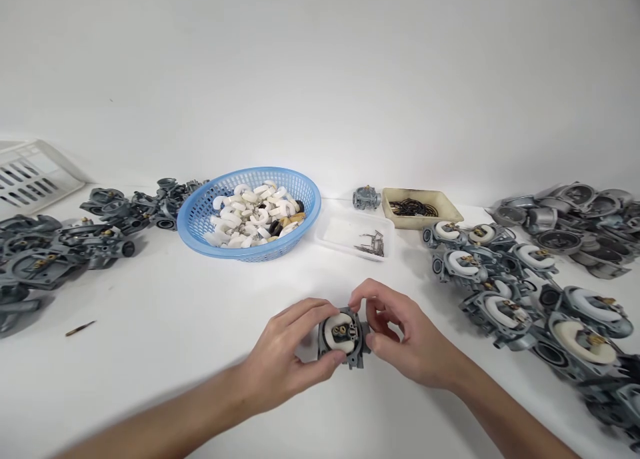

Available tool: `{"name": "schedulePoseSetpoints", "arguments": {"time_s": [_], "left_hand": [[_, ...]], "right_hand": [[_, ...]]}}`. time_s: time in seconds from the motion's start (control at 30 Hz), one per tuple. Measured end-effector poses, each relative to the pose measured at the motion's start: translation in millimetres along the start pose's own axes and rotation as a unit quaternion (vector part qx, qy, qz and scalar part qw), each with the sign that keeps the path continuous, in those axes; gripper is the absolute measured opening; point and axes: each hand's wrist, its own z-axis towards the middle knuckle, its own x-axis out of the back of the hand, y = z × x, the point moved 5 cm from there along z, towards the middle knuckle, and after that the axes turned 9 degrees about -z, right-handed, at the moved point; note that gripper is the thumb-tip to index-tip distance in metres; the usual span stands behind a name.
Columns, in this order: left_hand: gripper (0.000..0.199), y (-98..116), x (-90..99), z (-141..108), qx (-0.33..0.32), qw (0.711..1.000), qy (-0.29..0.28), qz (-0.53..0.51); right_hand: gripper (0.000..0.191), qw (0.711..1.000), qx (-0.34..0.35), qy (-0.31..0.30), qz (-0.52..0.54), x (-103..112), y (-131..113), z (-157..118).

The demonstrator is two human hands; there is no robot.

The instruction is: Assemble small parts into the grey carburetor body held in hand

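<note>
A grey metal carburetor body [356,360] sits between my hands at the front middle, its bowl side facing up. Inside it lies a white C-shaped float [331,332] around two brass jets [340,329]. My left hand [287,349] grips it from the left, fingertips on the far rim and thumb on the near edge of the float. On the right side, my right hand [405,336] has its index finger at the far right corner and its thumb against the right edge. Whether a small pin is between its fingers, I cannot tell.
A blue basket [187,236] holds white floats. Beside it are a clear tray [340,236] of small pins and a beige box [450,209] of black rings. Carburetor bodies [45,266] lie left; float-fitted ones [505,312] and bowls [560,239] lie right. A thin brass tool [80,328] lies left.
</note>
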Motion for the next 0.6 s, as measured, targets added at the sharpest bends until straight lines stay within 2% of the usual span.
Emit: {"name": "schedulePoseSetpoints", "arguments": {"time_s": [0.6], "left_hand": [[0.039, -0.8, 0.2, 0.0, -0.015, 1.000, -0.003, -0.011]], "right_hand": [[0.033, 1.000, 0.018, -0.009, 0.016, -1.2, 2.1, -1.0]]}}
